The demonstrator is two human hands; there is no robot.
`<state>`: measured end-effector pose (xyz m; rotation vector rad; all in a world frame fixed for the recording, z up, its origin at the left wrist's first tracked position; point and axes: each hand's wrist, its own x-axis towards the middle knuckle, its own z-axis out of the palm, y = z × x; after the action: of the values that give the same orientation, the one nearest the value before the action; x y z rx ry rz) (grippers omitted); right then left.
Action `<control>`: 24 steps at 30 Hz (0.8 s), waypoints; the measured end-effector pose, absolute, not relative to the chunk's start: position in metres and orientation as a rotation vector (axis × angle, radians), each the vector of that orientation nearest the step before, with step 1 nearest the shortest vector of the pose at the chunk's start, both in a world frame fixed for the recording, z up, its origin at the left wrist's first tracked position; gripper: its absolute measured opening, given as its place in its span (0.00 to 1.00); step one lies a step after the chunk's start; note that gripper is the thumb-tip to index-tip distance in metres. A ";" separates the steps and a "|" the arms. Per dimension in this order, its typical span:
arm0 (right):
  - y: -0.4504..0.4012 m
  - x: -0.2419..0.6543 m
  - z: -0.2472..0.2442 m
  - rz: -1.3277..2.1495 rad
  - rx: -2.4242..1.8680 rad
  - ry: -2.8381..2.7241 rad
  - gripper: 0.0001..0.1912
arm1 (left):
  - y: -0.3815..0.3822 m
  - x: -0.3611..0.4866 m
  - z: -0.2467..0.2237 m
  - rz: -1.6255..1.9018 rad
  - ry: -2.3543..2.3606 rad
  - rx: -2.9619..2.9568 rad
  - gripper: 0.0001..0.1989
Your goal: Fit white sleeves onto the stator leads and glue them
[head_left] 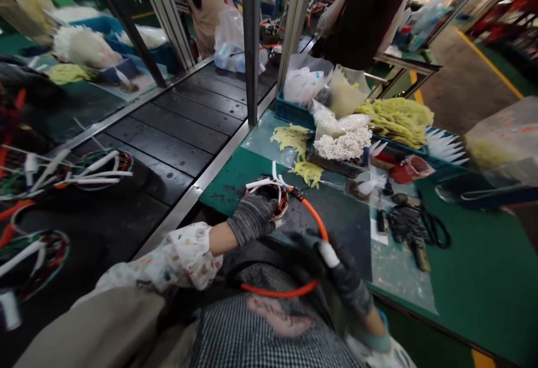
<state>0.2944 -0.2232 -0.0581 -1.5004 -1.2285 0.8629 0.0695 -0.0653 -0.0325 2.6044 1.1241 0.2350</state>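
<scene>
My left hand point(254, 217), in a grey knit glove, is closed around a ring-shaped wire-wound stator point(282, 204) at the table's near edge. White sleeves point(275, 175) stick out of its top. From its right side an orange cable point(314, 215) curves down to my right hand point(351, 281), whose gloved fingers are closed around it and somewhat blurred by motion. Below that hand the cable loops back leftward over my checked apron point(269, 323). Something white, perhaps a covered fingertip, shows at the thumb side of the right hand.
Yellow-green pieces point(309, 172), white beads point(342, 144) and blue bins point(294, 111) stand beyond the stator. A spare glove point(406, 225) and small tools lie to the right. On the left runs a black slatted conveyor point(168, 138) carrying more stators point(103, 169). Metal posts point(249, 49) rise ahead; people work behind.
</scene>
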 end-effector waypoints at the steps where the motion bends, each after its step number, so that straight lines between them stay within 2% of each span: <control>1: -0.216 0.306 -0.061 0.708 -1.533 -1.367 0.20 | -0.066 0.063 -0.033 0.272 1.029 2.651 0.23; 4: -0.190 0.324 -0.068 0.241 -1.552 -1.756 0.19 | -0.058 0.034 -0.033 0.389 0.661 2.792 0.21; 8: -0.149 0.316 -0.060 0.021 -1.419 -2.027 0.22 | -0.018 0.001 -0.016 0.373 0.263 2.967 0.18; 10: -0.123 0.307 -0.047 -0.074 -1.215 -2.343 0.20 | 0.005 -0.001 -0.002 0.218 0.189 2.983 0.17; 14: -0.062 0.292 -0.019 -0.078 -0.879 -2.926 0.15 | 0.035 0.019 0.018 -0.019 0.082 2.846 0.23; 19: -0.014 0.270 -0.010 0.040 -0.611 -3.148 0.25 | 0.036 0.033 0.014 -0.085 0.103 2.850 0.26; 22: -0.016 0.263 -0.010 -0.012 -0.521 -3.178 0.26 | 0.035 0.023 0.003 -0.068 0.103 2.957 0.22; 24: -0.028 0.264 -0.011 -0.102 -0.601 -3.125 0.21 | 0.036 0.014 -0.004 -0.008 0.061 3.053 0.20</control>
<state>0.2645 -0.0281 -0.0110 -0.6008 -3.1250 -0.1022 0.0144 0.0365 -0.0045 3.0533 0.0607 -0.0080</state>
